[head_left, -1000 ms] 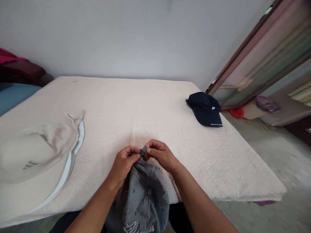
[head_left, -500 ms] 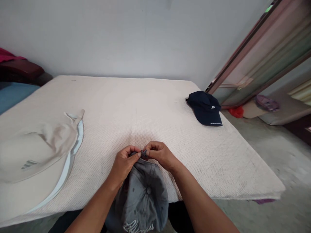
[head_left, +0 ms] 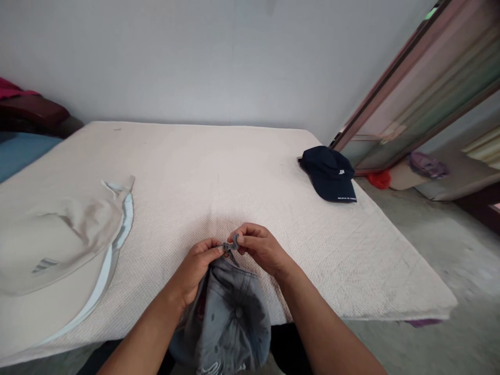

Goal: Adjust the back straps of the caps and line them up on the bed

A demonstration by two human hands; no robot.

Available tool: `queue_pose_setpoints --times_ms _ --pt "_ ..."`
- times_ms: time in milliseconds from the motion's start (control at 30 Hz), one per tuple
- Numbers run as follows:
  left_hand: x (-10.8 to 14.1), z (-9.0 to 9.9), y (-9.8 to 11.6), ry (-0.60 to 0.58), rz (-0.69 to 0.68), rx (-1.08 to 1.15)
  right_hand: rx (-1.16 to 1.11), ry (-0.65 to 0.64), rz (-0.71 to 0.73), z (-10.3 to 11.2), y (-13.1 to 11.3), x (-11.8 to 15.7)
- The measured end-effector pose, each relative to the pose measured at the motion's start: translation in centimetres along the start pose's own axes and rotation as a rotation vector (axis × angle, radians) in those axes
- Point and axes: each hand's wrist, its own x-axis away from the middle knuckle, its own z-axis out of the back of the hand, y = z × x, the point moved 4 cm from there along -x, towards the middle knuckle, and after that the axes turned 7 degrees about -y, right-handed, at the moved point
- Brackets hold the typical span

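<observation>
A grey baseball cap (head_left: 238, 312) with white stitching hangs at the front edge of the table, its back strap turned up towards the wall. My left hand (head_left: 201, 265) pinches the strap near its buckle, thumb against fingers. In the fingers of my right hand (head_left: 258, 245) is the free end of the cap strap (head_left: 234, 242), which stands out from the buckle in a short curl. Both hands are closed and close together above the cap's rear opening. The far side of the buckle is partly hidden by my left fingers.
Beige and pale blue caps (head_left: 78, 250) lie stacked at the left. A navy cap (head_left: 328, 172) sits on the right of the cloth-covered table (head_left: 187, 166). Behind is a grey wall (head_left: 219, 62); a sliding door (head_left: 410, 88) stands at the right.
My right hand has moved slightly up and right, drawing the strap end away from the buckle, so more of the strap shows. My left hand stays on the cap strap.
</observation>
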Motion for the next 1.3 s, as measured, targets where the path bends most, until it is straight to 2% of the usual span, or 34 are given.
queue_pose_setpoints --times_ms 133,300,400,600,833,1067,1300 --pt "-0.1 0.1 0.0 0.018 -0.059 -0.016 0.054 -0.055 -0.049 0.0 0.3 0.0" --pt "0.0 0.0 -0.2 -0.007 -0.063 -0.062 -0.030 0.015 0.032 0.1 -0.6 0.2" --pt "0.1 -0.1 -0.1 -0.018 -0.058 -0.091 -0.108 -0.054 0.015 -0.3 -0.8 0.4" --pt "0.4 -0.7 -0.2 -0.152 0.010 -0.037 -0.223 -0.083 0.010 -0.4 -0.6 0.6" --pt "0.6 -0.6 -0.1 -0.120 -0.006 0.003 -0.095 -0.052 -0.009 -0.4 -0.2 0.5" --pt "0.2 -0.2 0.1 -0.012 -0.136 -0.298 0.080 -0.002 -0.030 -0.3 -0.2 0.3" --pt "0.3 -0.3 0.5 0.021 -0.193 -0.488 0.150 0.000 -0.058 -0.3 -0.4 0.4"
